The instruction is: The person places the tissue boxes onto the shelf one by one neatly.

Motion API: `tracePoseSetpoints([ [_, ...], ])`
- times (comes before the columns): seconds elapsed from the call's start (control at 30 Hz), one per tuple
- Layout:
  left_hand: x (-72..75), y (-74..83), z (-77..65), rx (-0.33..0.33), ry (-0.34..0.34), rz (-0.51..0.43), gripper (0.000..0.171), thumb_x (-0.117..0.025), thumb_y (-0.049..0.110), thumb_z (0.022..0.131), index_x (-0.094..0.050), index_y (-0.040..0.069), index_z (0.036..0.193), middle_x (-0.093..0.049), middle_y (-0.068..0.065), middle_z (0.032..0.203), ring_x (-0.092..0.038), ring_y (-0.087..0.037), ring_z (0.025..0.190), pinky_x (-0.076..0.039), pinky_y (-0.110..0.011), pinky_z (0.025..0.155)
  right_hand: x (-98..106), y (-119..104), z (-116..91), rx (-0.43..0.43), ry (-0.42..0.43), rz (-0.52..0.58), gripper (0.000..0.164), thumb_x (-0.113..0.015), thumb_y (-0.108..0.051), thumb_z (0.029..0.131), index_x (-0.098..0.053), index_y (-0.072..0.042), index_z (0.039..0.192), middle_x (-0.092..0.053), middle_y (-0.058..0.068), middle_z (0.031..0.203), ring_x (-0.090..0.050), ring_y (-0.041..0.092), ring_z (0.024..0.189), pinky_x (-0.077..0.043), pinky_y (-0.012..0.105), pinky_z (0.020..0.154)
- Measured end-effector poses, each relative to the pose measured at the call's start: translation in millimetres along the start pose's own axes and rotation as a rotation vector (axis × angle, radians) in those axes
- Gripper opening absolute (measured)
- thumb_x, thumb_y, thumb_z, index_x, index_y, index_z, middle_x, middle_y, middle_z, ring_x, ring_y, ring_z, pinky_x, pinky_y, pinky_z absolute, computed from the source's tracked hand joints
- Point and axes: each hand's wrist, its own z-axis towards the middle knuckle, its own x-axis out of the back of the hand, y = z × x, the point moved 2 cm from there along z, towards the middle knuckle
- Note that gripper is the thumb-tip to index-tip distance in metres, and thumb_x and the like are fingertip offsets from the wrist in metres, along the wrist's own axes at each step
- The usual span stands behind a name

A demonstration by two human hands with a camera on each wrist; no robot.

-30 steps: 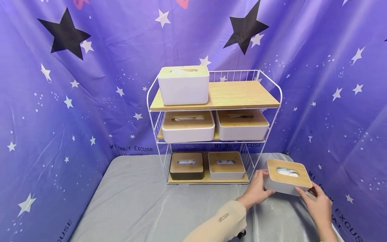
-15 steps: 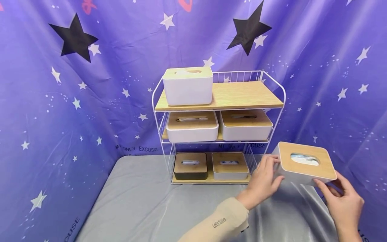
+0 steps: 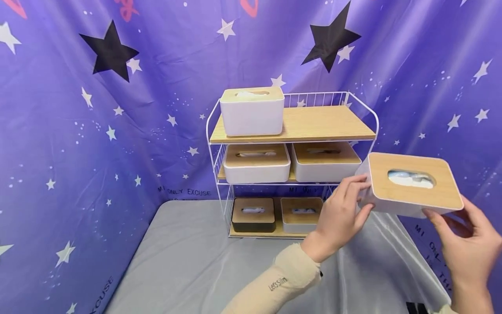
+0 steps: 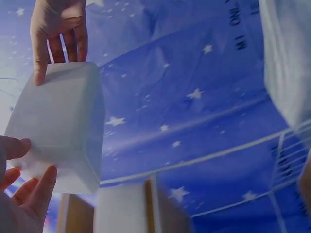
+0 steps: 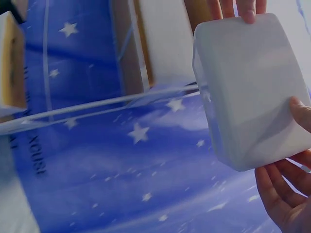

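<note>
A white tissue box (image 3: 408, 196) with a light wooden lid is held up in the air at the right of the head view. Tissue shows through the lid's oval slot. My left hand (image 3: 343, 209) grips its left end, and my right hand (image 3: 468, 244) grips the right end, thumb on the front wall. Both wrist views show the box's plain white side (image 4: 58, 116), with fingers of each hand at opposite ends. The box hangs in front of the right side of a white wire rack (image 3: 329, 122) with wooden shelves, tilted slightly down to the right.
On the rack's top shelf stands a tall white tissue box (image 3: 252, 117) at left. Two low white boxes (image 3: 256, 172) fill the middle shelf. A black box (image 3: 253, 224) and a white one (image 3: 300, 224) sit at the bottom. Grey cloth (image 3: 184, 261) covers the table; starry curtains surround it.
Both hands have lifted the tissue box up from near the table and moved it to the right and closer. The view has shifted slightly. Boxes on the rack stay in place.
</note>
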Motion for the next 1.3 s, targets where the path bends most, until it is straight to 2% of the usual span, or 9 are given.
tracePoseSetpoints([
  [0.2, 25.7, -1.6, 18.1, -0.014, 0.044, 0.013, 0.041, -0.071, 0.02, 0.092, -0.054, 0.006, 0.126, -0.057, -0.006, 0.136, -0.066, -0.01, 0.109, -0.043, 0.0, 0.095, -10, -25, 16, 0.022, -0.007, 0.064, 0.055, -0.077, 0.011, 0.077, -0.066, -0.004, 0.128, -0.069, -0.02, 0.113, -0.065, -0.007, 0.096, -0.05, 0.001, 0.082],
  [0.33, 40.9, -6.4, 25.9, -0.015, 0.062, 0.027, 0.041, -0.07, 0.02, 0.093, -0.054, 0.006, 0.127, -0.057, -0.006, 0.137, -0.066, -0.01, 0.11, -0.042, 0.0, 0.096, -17, -40, 23, 0.053, -0.024, 0.06, 0.053, -0.078, 0.007, 0.078, -0.067, -0.006, 0.129, -0.068, -0.019, 0.116, -0.064, -0.006, 0.099, -0.05, 0.002, 0.084],
  [0.63, 69.0, -21.1, 43.4, -0.032, 0.105, -0.067, 0.039, -0.067, 0.014, 0.095, -0.052, 0.0, 0.128, -0.055, -0.013, 0.137, -0.062, -0.017, 0.121, -0.043, -0.001, 0.097, -36, -76, 40, 0.105, -0.064, 0.006, 0.052, -0.081, -0.004, 0.081, -0.068, -0.016, 0.129, -0.069, -0.016, 0.121, -0.063, -0.009, 0.101, -0.05, 0.002, 0.085],
  [0.87, 87.8, -31.9, 57.9, -0.031, 0.146, -0.119, 0.039, -0.066, 0.009, 0.095, -0.051, -0.004, 0.128, -0.057, -0.017, 0.136, -0.062, -0.021, 0.123, -0.045, -0.002, 0.095, -50, -99, 52, 0.111, -0.102, 0.042, 0.05, -0.082, -0.005, 0.08, -0.069, -0.017, 0.127, -0.071, -0.015, 0.12, -0.064, -0.007, 0.096, -0.049, -0.001, 0.078],
  [1.03, 100.6, -40.8, 69.1, 0.001, 0.173, -0.135, 0.038, -0.066, 0.009, 0.095, -0.052, -0.004, 0.128, -0.057, -0.017, 0.137, -0.062, -0.022, 0.123, -0.047, -0.003, 0.095, -61, -115, 63, 0.133, -0.138, 0.044, 0.05, -0.082, -0.01, 0.081, -0.069, -0.023, 0.128, -0.071, -0.017, 0.117, -0.064, -0.009, 0.094, -0.049, -0.001, 0.077],
  [1.3, 116.6, -56.3, 83.9, 0.086, 0.169, -0.125, 0.039, -0.064, 0.011, 0.097, -0.052, -0.001, 0.132, -0.058, -0.015, 0.138, -0.056, -0.019, 0.131, -0.051, -0.007, 0.093, -86, -130, 82, 0.147, -0.198, 0.126, 0.047, -0.083, -0.01, 0.08, -0.071, -0.019, 0.124, -0.071, -0.023, 0.105, -0.066, -0.01, 0.09, -0.051, 0.001, 0.076],
])
